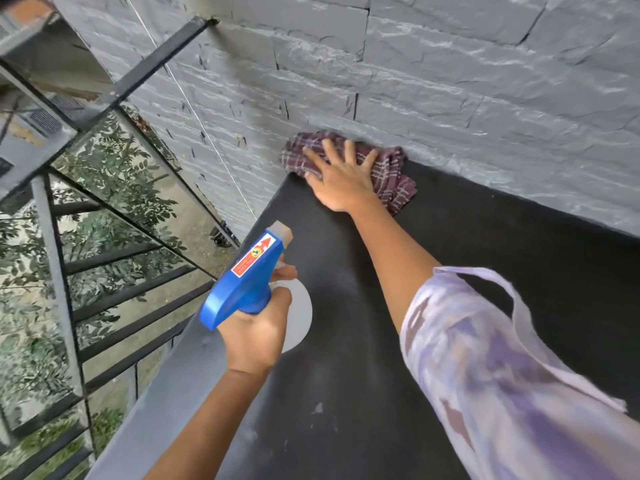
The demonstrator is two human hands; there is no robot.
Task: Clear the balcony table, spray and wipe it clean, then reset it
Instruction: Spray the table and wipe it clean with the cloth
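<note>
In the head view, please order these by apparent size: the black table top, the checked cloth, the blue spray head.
1. Black table top: clearly the largest.
2. Checked cloth and blue spray head: look about alike; the cloth lies farther away, partly under the right hand, so no ranking.

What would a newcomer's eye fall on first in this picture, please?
The bright blue plastic spray bottle stands out first, gripped by the left hand over the left edge of the black table. Next comes the right hand, pressed flat with spread fingers on a maroon checked cloth at its far corner, against the grey stone wall.
</note>
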